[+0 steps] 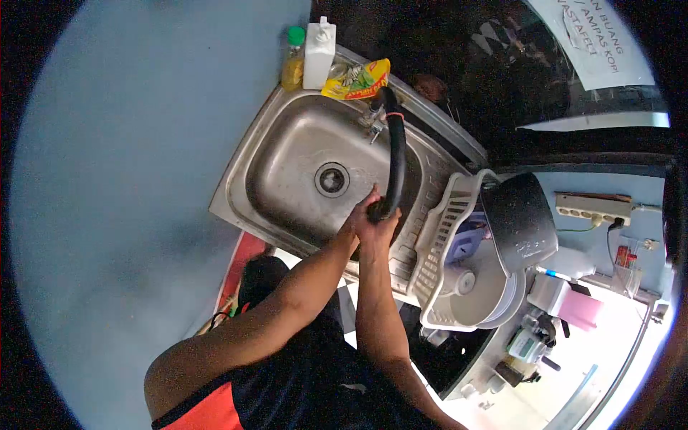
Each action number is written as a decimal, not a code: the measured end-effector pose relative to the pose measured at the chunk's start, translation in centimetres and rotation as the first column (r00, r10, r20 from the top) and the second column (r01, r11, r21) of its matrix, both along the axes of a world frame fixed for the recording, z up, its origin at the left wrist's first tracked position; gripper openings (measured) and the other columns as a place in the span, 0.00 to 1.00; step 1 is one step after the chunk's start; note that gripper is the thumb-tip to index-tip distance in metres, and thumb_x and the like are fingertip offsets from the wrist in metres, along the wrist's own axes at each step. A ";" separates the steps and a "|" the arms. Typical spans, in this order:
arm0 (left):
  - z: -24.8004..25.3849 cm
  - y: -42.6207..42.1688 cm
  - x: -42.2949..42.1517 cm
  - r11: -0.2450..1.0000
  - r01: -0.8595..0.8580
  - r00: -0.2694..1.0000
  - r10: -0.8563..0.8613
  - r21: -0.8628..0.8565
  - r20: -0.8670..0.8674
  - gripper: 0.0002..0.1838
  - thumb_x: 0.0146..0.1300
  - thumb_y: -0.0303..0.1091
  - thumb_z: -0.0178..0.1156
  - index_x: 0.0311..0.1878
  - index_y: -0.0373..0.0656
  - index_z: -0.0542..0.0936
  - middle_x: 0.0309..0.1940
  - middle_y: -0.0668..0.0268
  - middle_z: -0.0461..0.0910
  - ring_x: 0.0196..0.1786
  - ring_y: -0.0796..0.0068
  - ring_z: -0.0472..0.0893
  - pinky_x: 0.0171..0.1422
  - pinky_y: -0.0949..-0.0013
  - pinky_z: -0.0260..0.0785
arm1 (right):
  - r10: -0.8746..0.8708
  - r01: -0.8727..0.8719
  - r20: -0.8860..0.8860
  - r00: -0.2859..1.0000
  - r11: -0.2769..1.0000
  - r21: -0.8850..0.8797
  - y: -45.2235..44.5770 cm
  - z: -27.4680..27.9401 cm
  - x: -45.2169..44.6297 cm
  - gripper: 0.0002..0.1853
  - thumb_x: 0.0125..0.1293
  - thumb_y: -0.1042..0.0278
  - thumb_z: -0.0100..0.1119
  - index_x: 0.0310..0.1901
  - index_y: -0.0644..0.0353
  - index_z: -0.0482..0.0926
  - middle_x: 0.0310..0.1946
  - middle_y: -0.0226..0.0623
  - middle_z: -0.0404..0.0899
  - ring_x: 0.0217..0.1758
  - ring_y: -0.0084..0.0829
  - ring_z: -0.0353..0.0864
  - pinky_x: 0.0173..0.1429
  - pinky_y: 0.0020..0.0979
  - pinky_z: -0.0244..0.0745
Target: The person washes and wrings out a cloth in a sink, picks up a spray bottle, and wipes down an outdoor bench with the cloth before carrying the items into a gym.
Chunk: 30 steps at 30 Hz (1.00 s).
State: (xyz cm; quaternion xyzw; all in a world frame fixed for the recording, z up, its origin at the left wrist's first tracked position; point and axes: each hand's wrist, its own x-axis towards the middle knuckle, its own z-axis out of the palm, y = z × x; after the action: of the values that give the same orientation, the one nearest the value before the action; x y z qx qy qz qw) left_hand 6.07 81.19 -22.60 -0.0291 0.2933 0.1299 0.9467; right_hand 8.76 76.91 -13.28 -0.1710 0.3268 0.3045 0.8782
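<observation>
My left hand [361, 215] and right hand [380, 231] meet at the centre of the frame, wrists close, by the mouth of the black hose [398, 158]. The hose arches from the tap [375, 129] at upper centre and bends down over the sink basin [279, 165], likely so its flow lands inside; I reach in over the steel, probably so drips stay there. The dish rack [433, 261], right of centre, sits beside the basin, presumably to drain, a dark pot [519, 222] tilted on it. My hands overlap and the hose end hides part of them, so I can't tell how open either grip is, or whether I hold the hose or merely keep my hands beneath it.
</observation>
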 end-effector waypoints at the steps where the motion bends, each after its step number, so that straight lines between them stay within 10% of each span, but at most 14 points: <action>1: 0.3 0.7 0.0 1.000 0.029 0.999 -0.029 -0.007 0.033 0.17 0.67 0.49 0.61 0.42 0.43 0.74 0.31 0.63 0.79 0.35 0.66 0.81 0.48 0.56 0.78 | 0.016 -0.016 0.024 1.000 1.000 0.002 1.0 1.6 -1.0 0.18 0.67 0.61 0.52 0.46 0.70 0.75 0.46 0.52 0.80 0.40 0.40 0.83 0.44 0.29 0.86; 6: 7.8 9.0 -1.7 0.943 0.297 0.932 -0.321 0.152 0.168 0.18 0.67 0.49 0.61 0.38 0.42 0.74 0.29 0.65 0.77 0.34 0.67 0.80 0.48 0.56 0.78 | 0.450 -0.462 0.120 0.885 0.814 0.353 1.5 4.0 -4.4 0.10 0.67 0.66 0.58 0.44 0.62 0.74 0.34 0.36 0.76 0.34 0.25 0.76 0.31 0.19 0.74; 7: 12.5 9.8 -2.1 0.913 0.306 0.952 -0.291 0.269 -0.095 0.20 0.68 0.49 0.60 0.29 0.44 0.71 0.24 0.67 0.74 0.27 0.69 0.77 0.41 0.58 0.78 | 0.569 -0.592 0.162 0.806 0.771 0.236 1.3 4.6 -5.1 0.09 0.66 0.65 0.59 0.42 0.60 0.74 0.31 0.35 0.75 0.29 0.24 0.73 0.27 0.19 0.70; 10: 13.2 14.6 -3.5 0.654 0.493 0.849 -0.505 0.574 -0.155 0.18 0.68 0.48 0.58 0.30 0.43 0.74 0.21 0.65 0.74 0.25 0.69 0.77 0.37 0.58 0.76 | 0.863 -0.859 0.184 0.471 0.496 -0.126 3.8 7.3 -6.0 0.10 0.63 0.63 0.64 0.35 0.56 0.72 0.22 0.32 0.72 0.16 0.21 0.64 0.18 0.20 0.57; 14: 17.9 18.5 -3.8 0.223 0.609 0.777 -0.361 0.761 -0.516 0.20 0.68 0.47 0.57 0.26 0.42 0.75 0.20 0.64 0.75 0.24 0.68 0.78 0.37 0.62 0.73 | 0.955 -0.659 0.288 -0.067 0.174 -0.732 7.7 7.8 -4.8 0.12 0.61 0.62 0.64 0.26 0.55 0.72 0.16 0.30 0.68 0.12 0.24 0.65 0.16 0.27 0.58; 17: 20.2 19.6 -3.1 -0.069 0.579 0.814 0.005 0.812 -0.580 0.21 0.66 0.45 0.57 0.23 0.38 0.79 0.18 0.62 0.78 0.23 0.68 0.79 0.34 0.59 0.72 | 0.918 0.095 -0.053 -0.394 -0.017 -0.995 11.5 7.4 -2.8 0.14 0.52 0.59 0.66 0.31 0.62 0.79 0.26 0.41 0.80 0.28 0.35 0.81 0.32 0.37 0.74; 19: 22.9 20.1 -3.1 -0.120 0.567 0.821 0.172 0.815 -0.545 0.17 0.63 0.41 0.56 0.25 0.37 0.82 0.21 0.57 0.81 0.24 0.66 0.81 0.34 0.58 0.72 | 0.901 0.434 -0.249 -0.355 -0.077 -0.898 13.9 5.9 -1.9 0.19 0.48 0.58 0.67 0.37 0.64 0.83 0.38 0.48 0.85 0.42 0.41 0.86 0.48 0.40 0.81; 23: 25.3 20.6 -2.3 -0.066 0.622 0.750 0.337 0.781 -0.569 0.15 0.59 0.40 0.56 0.28 0.38 0.85 0.30 0.48 0.84 0.36 0.54 0.86 0.42 0.56 0.76 | 0.939 0.419 -0.344 0.008 -0.316 -0.851 14.0 16.7 -4.7 0.17 0.52 0.58 0.65 0.40 0.60 0.85 0.41 0.48 0.85 0.46 0.45 0.86 0.51 0.41 0.81; 27: 19.4 24.1 1.2 -0.185 0.639 0.709 0.518 0.747 -0.478 0.20 0.58 0.43 0.57 0.29 0.33 0.85 0.34 0.42 0.84 0.43 0.44 0.84 0.49 0.52 0.76 | 0.942 0.494 -0.336 0.007 -0.296 -0.818 13.9 19.3 -5.7 0.16 0.53 0.61 0.64 0.41 0.61 0.85 0.40 0.48 0.86 0.48 0.45 0.86 0.54 0.40 0.81; 30: 20.2 23.5 1.0 -0.049 0.605 0.673 0.563 0.794 -0.479 0.23 0.58 0.45 0.57 0.31 0.28 0.83 0.35 0.41 0.83 0.43 0.43 0.84 0.50 0.52 0.76 | 0.938 0.549 -0.347 -0.010 -0.285 -0.786 13.0 19.8 -5.7 0.14 0.54 0.63 0.63 0.41 0.61 0.85 0.41 0.49 0.85 0.47 0.45 0.86 0.53 0.41 0.81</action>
State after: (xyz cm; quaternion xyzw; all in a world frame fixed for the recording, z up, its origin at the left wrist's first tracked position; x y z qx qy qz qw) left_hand 7.04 104.67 -2.41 0.7269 0.4528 0.2789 0.4345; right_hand 3.10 89.90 6.50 -0.9384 -0.2889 0.1420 0.1256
